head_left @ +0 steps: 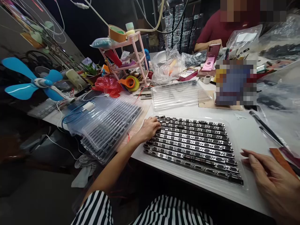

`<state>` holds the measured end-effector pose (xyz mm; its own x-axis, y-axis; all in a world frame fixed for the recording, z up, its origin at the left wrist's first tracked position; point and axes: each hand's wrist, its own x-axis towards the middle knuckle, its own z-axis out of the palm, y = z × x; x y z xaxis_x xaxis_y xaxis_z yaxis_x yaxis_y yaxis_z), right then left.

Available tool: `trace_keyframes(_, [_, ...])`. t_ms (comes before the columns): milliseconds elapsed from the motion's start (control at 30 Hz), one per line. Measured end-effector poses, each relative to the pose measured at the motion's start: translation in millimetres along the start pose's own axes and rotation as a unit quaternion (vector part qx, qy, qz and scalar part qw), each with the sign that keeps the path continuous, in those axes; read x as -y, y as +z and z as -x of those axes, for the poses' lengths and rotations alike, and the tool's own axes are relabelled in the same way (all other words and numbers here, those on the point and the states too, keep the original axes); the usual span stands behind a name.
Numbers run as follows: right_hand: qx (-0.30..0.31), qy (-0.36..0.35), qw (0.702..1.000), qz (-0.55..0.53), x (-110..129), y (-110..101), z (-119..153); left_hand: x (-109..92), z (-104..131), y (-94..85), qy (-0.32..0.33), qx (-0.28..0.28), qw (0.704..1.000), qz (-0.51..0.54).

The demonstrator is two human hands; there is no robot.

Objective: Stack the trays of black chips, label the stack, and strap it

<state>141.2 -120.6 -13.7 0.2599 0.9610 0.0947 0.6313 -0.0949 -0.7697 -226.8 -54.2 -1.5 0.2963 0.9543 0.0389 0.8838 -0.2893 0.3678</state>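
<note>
Rows of metal D-sub connectors [192, 142] lie side by side in a clear plastic tray [243, 184] on the table before me. My left hand [150, 128] is at the tray's far left corner, fingers bent and closed at the ends of the upper rows. What its fingertips hold, if anything, is hidden. Over the table by the tray's right edge is my right hand [272, 175], its fingers stretched out and nothing in them. Behind the filled tray lies another clear ribbed tray [180, 95].
Stacked clear trays [112, 122] lie to the left, near a blue fan [39, 82]. A pink rack [138, 53] holds tape and bags. Tweezers [267, 128] and an orange-brown strip [282, 162] lie at right. Across the table sits a person in a dark red shirt [213, 29].
</note>
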Motion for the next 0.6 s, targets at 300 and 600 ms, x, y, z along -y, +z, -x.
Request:
trace_keyframes(300, [-0.003, -0.019, 1.0, 0.018, -4.0, -1.5, -0.4, 11.5, -42.3, -3.7, -0.024, -0.027, 0.999, -0.001])
trace_keyframes(600, [0.0, -0.048, 0.999, 0.011, -10.0, 0.7, -3.2, 26.6, -65.2, -1.0, -0.005, 0.031, 0.999, 0.009])
